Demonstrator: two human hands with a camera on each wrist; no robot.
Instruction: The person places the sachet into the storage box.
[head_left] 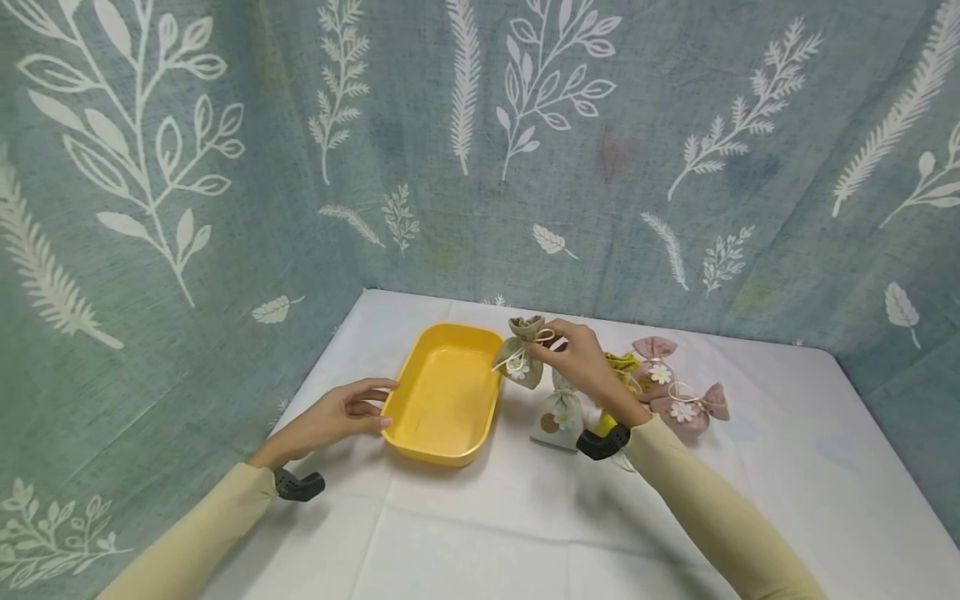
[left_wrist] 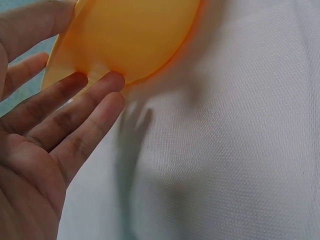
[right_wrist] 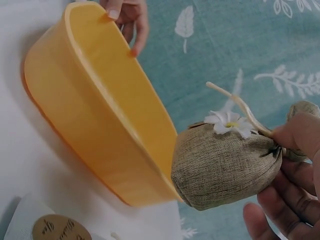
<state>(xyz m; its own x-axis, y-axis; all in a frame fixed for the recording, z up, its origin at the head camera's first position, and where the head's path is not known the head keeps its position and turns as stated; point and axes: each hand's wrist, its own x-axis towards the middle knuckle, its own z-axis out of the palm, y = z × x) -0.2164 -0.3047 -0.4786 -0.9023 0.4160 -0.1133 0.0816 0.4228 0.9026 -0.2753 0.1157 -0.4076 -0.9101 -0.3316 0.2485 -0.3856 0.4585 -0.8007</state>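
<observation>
A small olive-grey drawstring pouch with a white flower and a cream cord hangs from my right hand, whose thumb and fingers pinch its gathered neck. In the head view the pouch is just off the right rim of a yellow rectangular tub. No items show inside the tub. My left hand touches the tub's left side, thumb at the rim and fingers fairly straight along the wall, as the left wrist view also shows.
Right of the tub stands a white pouch with a round brown label. Behind my right forearm lie pink pouches and a yellow-green pouch, partly hidden. A white cloth covers the table; a leaf-patterned green curtain hangs behind.
</observation>
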